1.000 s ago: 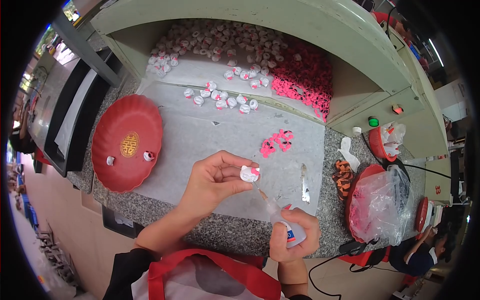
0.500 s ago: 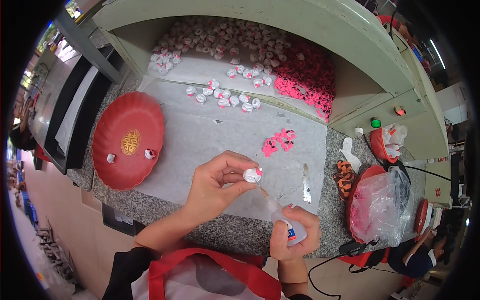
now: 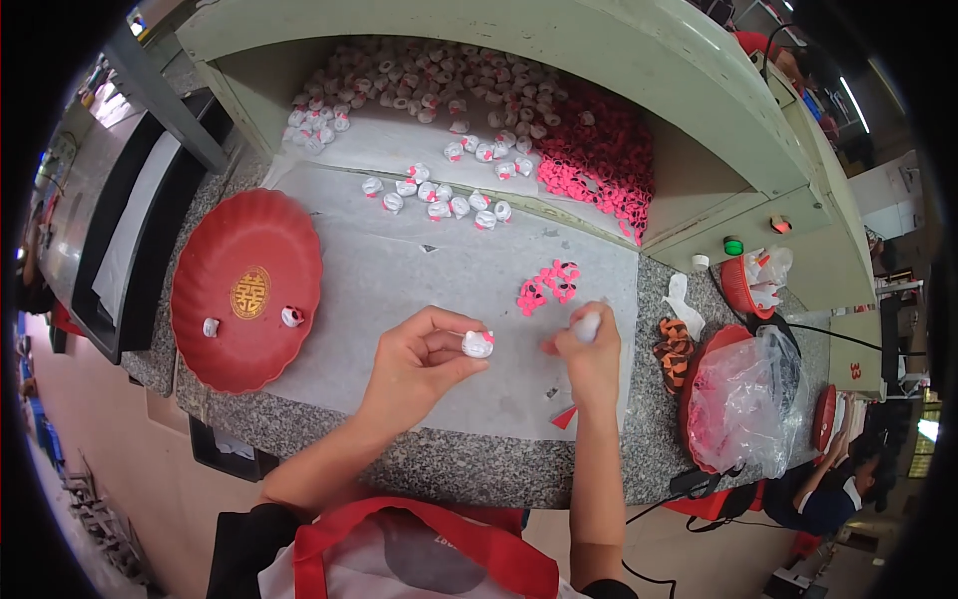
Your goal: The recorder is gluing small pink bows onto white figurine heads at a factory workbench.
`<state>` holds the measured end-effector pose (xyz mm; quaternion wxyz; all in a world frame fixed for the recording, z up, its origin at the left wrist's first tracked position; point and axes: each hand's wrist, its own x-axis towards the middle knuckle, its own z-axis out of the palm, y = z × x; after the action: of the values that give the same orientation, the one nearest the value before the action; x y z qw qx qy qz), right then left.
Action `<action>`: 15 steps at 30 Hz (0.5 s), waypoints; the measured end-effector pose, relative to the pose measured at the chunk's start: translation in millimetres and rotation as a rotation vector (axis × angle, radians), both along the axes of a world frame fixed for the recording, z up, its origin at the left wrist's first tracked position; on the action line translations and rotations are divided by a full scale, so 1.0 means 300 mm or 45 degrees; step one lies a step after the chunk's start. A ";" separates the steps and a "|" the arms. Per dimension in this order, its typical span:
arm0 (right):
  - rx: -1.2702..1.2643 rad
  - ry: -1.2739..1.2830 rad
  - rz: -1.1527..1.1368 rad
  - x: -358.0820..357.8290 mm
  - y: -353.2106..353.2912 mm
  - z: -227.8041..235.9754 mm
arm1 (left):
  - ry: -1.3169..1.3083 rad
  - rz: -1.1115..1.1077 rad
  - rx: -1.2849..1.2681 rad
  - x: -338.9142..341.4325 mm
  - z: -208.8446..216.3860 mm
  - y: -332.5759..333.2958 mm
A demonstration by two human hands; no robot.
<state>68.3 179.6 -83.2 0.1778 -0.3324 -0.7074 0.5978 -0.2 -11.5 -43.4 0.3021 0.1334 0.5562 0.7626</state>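
Head view: a pale green cabinet (image 3: 689,70) arches over a speckled granite worktop (image 3: 479,469), on which a white sheet (image 3: 399,265) is spread. Inside the cabinet lie a wide heap of small white pieces (image 3: 429,75) with pink marks and, to its right, a heap of pink bits (image 3: 599,175). At the left of the worktop sits a scalloped red tray (image 3: 215,240) with a gold emblem and two small pieces in it. On the right stands a red dish (image 3: 707,359), partly covered by a clear plastic bag (image 3: 763,394).

Over the sheet, the left hand (image 3: 409,364) pinches one white piece between thumb and fingers. The right hand (image 3: 589,359) is curled about a whitish translucent thing (image 3: 587,325) (blurred and mostly hidden, so its shape is hard to tell).

Past the right hand are a red basket (image 3: 735,290) and an orange-and-black cloth (image 3: 674,349). A loose cluster of pink bits (image 3: 534,295) lies on the sheet, just beyond the right hand. Smallest is the pinched white piece (image 3: 477,343), held above the sheet, with pink on its upper right.
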 end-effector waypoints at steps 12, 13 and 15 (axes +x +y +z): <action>0.079 -0.246 0.180 -0.041 0.042 0.027 | -0.022 0.018 -0.031 -0.008 -0.018 -0.008; -0.253 -0.163 0.122 -0.027 0.046 0.029 | -0.027 0.012 -0.036 0.001 -0.017 0.001; -0.323 -0.117 0.093 -0.006 0.060 0.021 | -0.015 -0.005 -0.056 0.007 -0.009 0.026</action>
<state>66.6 197.5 -76.8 0.0800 -0.3532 -0.6452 0.6727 1.8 -3.9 -46.1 0.3096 0.1232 0.5710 0.7503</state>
